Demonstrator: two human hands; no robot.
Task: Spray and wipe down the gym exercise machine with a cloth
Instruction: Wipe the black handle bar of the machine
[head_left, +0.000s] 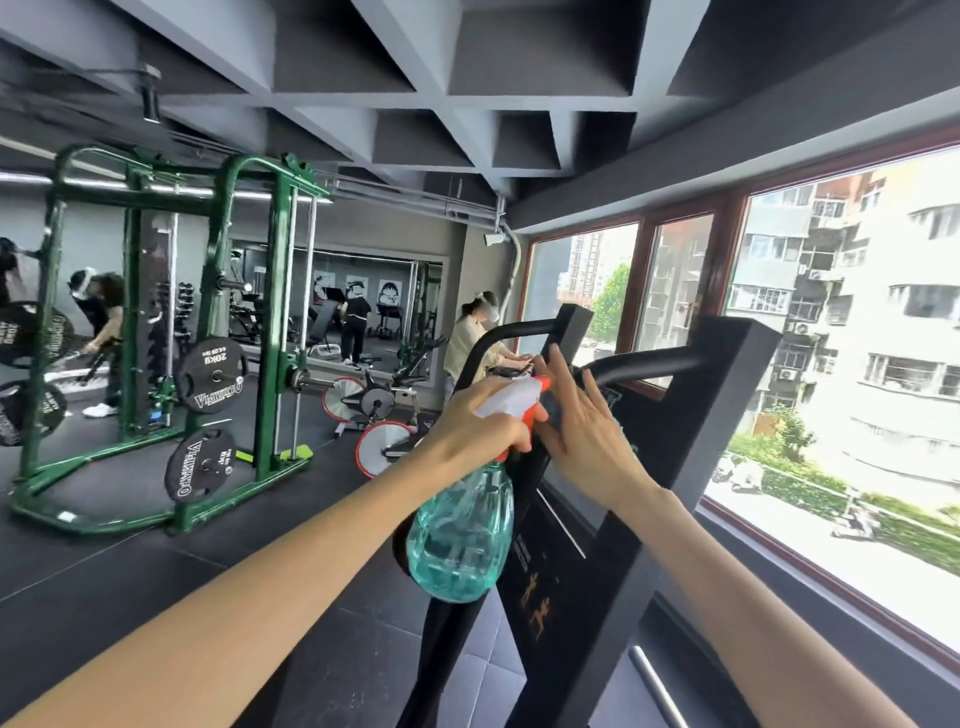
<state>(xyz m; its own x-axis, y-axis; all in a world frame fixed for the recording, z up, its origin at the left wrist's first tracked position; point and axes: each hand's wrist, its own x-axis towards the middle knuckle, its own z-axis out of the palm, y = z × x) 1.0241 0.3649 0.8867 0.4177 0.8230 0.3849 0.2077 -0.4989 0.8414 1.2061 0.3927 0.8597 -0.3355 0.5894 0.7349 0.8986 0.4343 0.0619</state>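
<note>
A person stands at a black exercise machine (566, 577) beside the windows (841, 322) on the right side of a gym. Both bare arms reach out to the machine's upright console.

Their left hand (480, 423) is curled round the neck of a spray bottle (460, 535), fingers wrapped at the trigger. The bottle is see-through teal with a white head and an orange nozzle. It hangs close against the console's left edge, the nozzle aimed toward the upper panel.

Their right hand (584, 434) lies flat on that upper panel, just below the curved black handlebar (641, 361). Its fingers are straight and slightly spread, pressing on the surface. A sliver of pale blue at the hand's far edge may be the cloth, but I cannot tell, since the hand covers whatever is under it.

This looks like the spray-and-wipe of the console top, with the lower panel, handlebars and frame likely yet to do. The next move calls for a trigger squeeze aimed at the panel rather than the hand, then flat, even strokes.

Well apart to the left stands a green weight rack (249, 312) hung with black plates. Exercise bikes (363, 400) and other people are farther off.
</note>
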